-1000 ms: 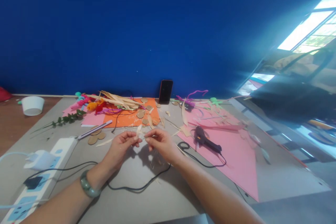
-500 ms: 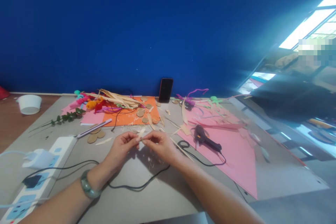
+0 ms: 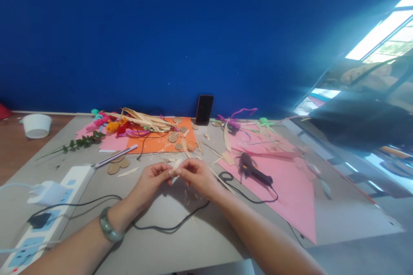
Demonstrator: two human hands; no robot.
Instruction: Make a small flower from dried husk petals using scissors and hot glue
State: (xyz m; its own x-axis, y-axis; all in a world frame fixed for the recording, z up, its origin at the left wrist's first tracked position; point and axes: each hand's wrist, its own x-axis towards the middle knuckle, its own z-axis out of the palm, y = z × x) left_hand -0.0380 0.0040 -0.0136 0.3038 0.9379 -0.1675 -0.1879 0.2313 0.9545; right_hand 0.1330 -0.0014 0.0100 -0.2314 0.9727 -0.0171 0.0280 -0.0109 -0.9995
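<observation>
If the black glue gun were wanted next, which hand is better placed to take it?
Probably the right hand: the glue gun lies to its right, while the left hand would have to reach across. Both pinch a pale strip, so the right would need to let go first.

The glue gun [image 3: 252, 171] lies right of the right hand [image 3: 200, 177].

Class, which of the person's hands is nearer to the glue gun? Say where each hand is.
Right. The right hand is to the left of the glue gun; the left hand is farther left, beyond the right.
</observation>
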